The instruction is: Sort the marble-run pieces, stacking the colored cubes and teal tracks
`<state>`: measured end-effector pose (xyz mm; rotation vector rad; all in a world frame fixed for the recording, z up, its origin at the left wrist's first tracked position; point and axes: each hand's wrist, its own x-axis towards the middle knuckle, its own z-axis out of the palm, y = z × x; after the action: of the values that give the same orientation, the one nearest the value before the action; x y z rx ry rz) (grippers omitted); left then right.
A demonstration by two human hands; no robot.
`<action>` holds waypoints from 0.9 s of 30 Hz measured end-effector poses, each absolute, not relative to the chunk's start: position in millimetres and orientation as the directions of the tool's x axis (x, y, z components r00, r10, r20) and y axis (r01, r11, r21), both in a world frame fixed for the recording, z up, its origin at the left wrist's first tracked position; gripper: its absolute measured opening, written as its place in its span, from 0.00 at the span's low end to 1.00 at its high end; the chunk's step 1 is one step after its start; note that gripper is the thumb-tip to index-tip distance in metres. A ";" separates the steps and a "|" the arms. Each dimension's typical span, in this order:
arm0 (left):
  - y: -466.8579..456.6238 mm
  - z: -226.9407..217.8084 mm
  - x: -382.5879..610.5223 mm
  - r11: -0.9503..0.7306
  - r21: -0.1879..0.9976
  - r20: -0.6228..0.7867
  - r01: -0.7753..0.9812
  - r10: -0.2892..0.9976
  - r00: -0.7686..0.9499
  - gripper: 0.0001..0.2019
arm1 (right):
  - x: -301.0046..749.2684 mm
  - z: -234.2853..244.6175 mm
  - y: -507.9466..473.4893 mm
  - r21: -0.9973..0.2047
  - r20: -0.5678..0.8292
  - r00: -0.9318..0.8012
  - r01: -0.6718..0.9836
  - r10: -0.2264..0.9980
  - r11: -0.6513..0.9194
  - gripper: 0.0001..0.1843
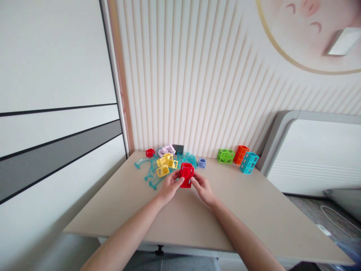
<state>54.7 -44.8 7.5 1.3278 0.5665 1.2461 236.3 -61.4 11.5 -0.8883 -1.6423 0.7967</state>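
Between my two hands, over the middle of the table, stands an upright red block stack [186, 176] with open, frame-like sides. My left hand [170, 185] grips it from the left, thumb on the near face. From the right, my right hand [203, 187] holds the same stack with thumb and fingers. Just behind and left of my left hand are several loose yellow hollow cubes [163, 171]. A small blue-violet hollow cube [202, 163] sits beyond my right hand. My fingers behind the stack are partly hidden.
Teal translucent connector pieces [153, 184] spread across the table's back left. A red cube [150, 153], crumpled lilac item [166, 150] and dark box [178, 149] lie there too. Green [225, 156], orange [241, 154] and blue [249, 162] block stacks stand at the back right.
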 end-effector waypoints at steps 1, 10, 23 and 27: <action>-44.7 7.2 54.6 -0.214 0.915 0.326 -0.343 0.892 0.313 0.26 | 236.6 11.6 -61.6 -0.849 0.477 -0.171 0.163 0.862 0.502 0.22; -47.0 7.4 52.8 -0.267 0.924 0.348 -0.275 0.884 0.311 0.24 | 238.7 14.0 -63.9 -0.824 0.501 -0.207 0.182 0.840 0.536 0.23; -45.4 8.0 52.6 -0.312 0.924 0.365 -0.220 0.891 0.270 0.25 | 237.0 13.4 -62.2 -0.858 0.472 -0.219 0.111 0.854 0.502 0.24; -45.4 10.2 51.4 -0.304 0.930 0.348 -0.207 0.911 0.223 0.23 | 237.3 16.1 -64.2 -0.887 0.426 -0.251 0.071 0.869 0.455 0.25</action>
<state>51.4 -45.4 10.2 1.4279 0.7149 1.3204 237.3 -64.2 16.1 -0.8263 -1.6540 0.9489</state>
